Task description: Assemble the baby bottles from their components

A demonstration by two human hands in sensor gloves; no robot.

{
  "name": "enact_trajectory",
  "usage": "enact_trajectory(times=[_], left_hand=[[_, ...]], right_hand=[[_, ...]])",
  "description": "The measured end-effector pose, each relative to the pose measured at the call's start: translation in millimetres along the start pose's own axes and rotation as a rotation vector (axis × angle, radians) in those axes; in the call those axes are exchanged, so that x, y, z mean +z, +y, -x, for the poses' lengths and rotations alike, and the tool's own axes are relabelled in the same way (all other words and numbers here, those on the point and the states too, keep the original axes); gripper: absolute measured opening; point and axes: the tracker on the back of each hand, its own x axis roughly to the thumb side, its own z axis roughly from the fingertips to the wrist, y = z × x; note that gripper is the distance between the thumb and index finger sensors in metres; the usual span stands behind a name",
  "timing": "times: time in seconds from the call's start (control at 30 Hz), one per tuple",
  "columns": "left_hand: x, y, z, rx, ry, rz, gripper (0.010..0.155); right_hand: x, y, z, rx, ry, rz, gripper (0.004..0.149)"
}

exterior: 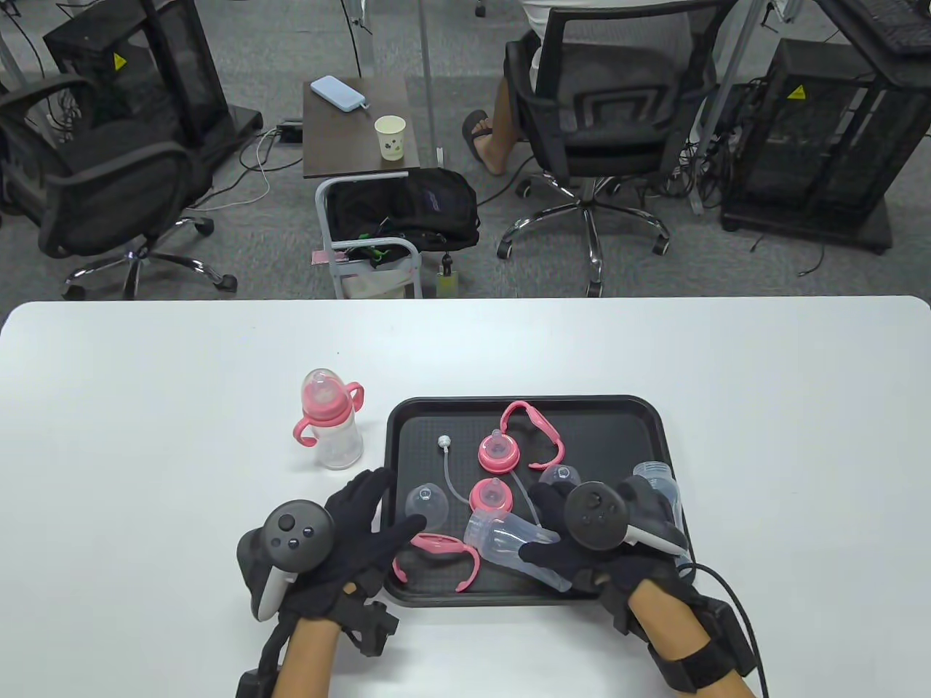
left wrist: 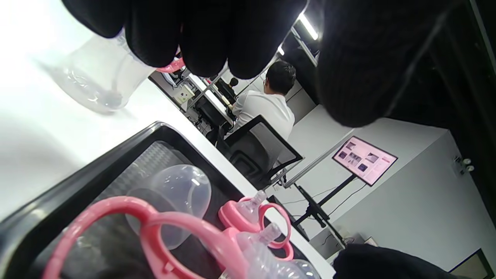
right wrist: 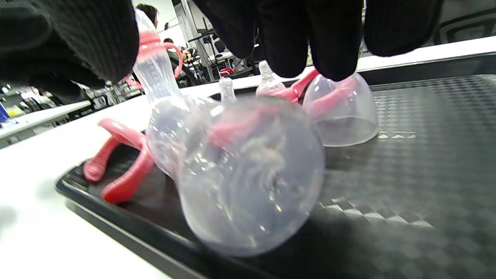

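A clear bottle body lies on its side in the black tray. My right hand arches over it, thumb on the near side and fingers on the far side; the right wrist view shows a gap between them and the bottle. My left hand lies flat over the tray's left rim, fingers straight, the thumb pointing at a clear dome cap. A pink handle ring lies by it. Two pink nipple collars stand mid-tray.
An assembled bottle stands on the white table left of the tray. The tray also holds a second handle ring, a straw with a weight, another dome cap and a second bottle body.
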Motion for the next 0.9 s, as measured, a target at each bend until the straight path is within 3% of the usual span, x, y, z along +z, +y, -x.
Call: enact_trajectory(times=[0.67,0.9], left_hand=[[-3,-8,6,-0.019,0.048,0.053,0.085],[-4,-8,9,-0.009,0.064,0.060,0.085]], right_hand=[[-6,27,-1,0.063,0.075,-0.144,0.100],[-8,35,-4,0.107,0.084,-0.165,0.098]])
